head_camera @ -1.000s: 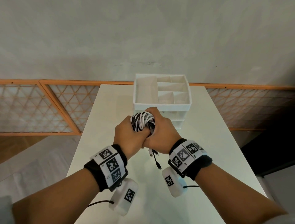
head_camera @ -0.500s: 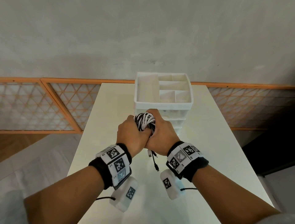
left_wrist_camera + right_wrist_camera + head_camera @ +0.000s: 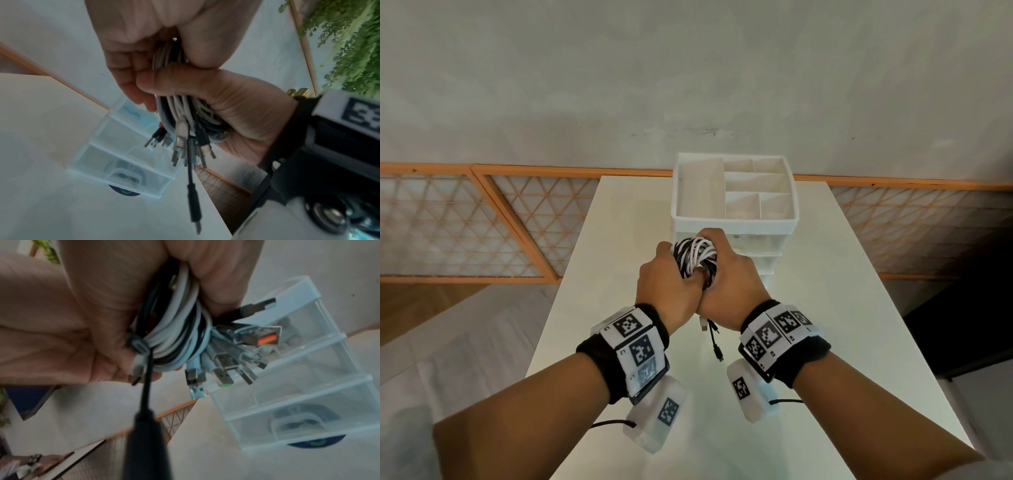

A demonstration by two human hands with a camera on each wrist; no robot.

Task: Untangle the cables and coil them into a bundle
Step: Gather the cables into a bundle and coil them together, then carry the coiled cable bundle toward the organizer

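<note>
The white table [image 3: 619, 240] carries a drawer organizer [image 3: 734, 219] at its far end. Above the table, just near of the organizer, the left hand [image 3: 667, 287] and right hand [image 3: 729, 284] both clench the coiled cable bundle [image 3: 693, 257]. Connector ends [image 3: 714, 337] hang below. Step in hand: coiling is judged nearly complete. Next move: tuck in the hanging ends without loosening the coil.

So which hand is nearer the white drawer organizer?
Right. The right hand sits just in front of the drawer organizer, overlapping its front; the left hand is beside it, further left, both gripping the cable bundle.
</note>
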